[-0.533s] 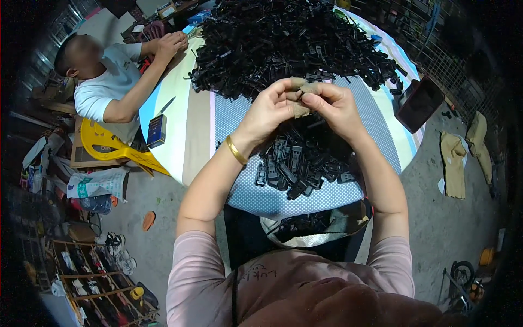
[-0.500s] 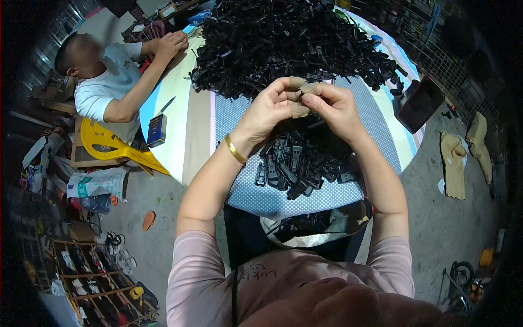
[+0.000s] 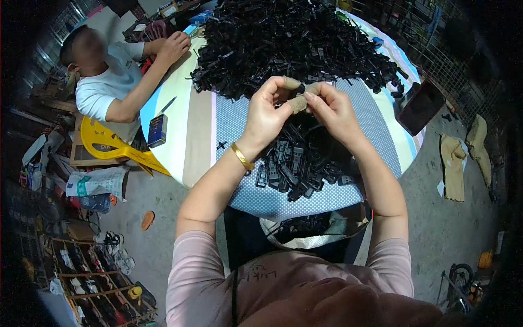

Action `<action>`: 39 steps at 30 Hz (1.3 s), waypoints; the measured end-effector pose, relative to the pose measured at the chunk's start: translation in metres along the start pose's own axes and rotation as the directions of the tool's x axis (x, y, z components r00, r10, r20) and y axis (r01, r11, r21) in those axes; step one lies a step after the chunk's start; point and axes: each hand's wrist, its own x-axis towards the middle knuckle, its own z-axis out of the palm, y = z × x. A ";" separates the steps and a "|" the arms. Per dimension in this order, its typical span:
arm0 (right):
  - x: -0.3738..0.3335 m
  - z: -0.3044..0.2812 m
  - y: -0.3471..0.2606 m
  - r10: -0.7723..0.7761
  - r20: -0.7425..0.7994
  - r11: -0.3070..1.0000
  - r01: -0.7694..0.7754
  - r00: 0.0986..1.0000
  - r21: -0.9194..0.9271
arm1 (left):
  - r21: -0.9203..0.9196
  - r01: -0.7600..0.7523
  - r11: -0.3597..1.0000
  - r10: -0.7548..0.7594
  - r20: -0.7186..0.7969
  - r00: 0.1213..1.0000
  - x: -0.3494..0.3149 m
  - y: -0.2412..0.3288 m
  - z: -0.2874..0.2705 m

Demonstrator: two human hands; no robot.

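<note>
My left hand (image 3: pixel 267 113) and my right hand (image 3: pixel 336 113) meet over the table, fingertips almost touching. Between them is a small black plastic part (image 3: pixel 301 88), mostly covered by the fingers, so its shape is unclear. Both hands are closed in a pinch around it. Tan wraps cover the left thumb and some fingertips. Below the hands lies a small heap of black plastic pieces (image 3: pixel 289 166), partly in shadow. Beyond them rises a large pile of similar black parts (image 3: pixel 283 46). A small black cross-shaped piece (image 3: pixel 221 145) lies beside my left wrist.
An open bag (image 3: pixel 305 241) holding black parts sits at my lap, under the table edge. On the patterned tablecloth (image 3: pixel 199 136) are a dark blue box (image 3: pixel 157 131) and a knife (image 3: pixel 169 104). A dark-screened device (image 3: pixel 420 109) stands right. Another person (image 3: pixel 111 82) sits at left.
My left wrist has shifted slightly right and turned, and its thumb has moved up. The right hand stays almost in place. The cross-shaped piece beside my left wrist now shows.
</note>
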 end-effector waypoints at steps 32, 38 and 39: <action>-0.004 -0.003 -0.018 -0.078 -0.129 0.996 0.082 0.989 0.026 | -0.229 0.197 0.953 -0.135 0.260 0.956 -0.003 0.019 0.001; -0.002 -0.007 -0.012 0.019 -0.127 0.990 -0.037 0.992 -0.139 | -0.135 0.152 0.979 -0.129 0.170 0.977 -0.008 0.019 0.008; -0.002 -0.008 -0.012 0.054 -0.111 0.967 -0.080 0.992 -0.244 | -0.126 0.194 0.973 -0.173 0.159 0.972 -0.007 0.019 0.007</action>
